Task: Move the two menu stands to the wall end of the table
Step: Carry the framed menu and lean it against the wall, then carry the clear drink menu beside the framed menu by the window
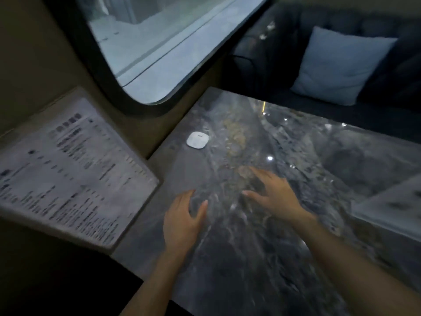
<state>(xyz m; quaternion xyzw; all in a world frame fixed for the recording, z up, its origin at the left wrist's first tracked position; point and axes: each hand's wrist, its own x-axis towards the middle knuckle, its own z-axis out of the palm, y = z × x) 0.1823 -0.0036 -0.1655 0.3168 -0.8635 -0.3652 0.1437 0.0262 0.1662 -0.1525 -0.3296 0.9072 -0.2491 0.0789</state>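
Both hands (184,221) (276,197) spread, seemingly empty

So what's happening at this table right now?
A person leans over a dark marble table by a window. Both hands are open and empty: the left hand and right hand are spread just above the tabletop. One printed menu stand is at the left, at the table's edge near the wall; another shows partly at the right edge. A small white puck lies near the wall end.
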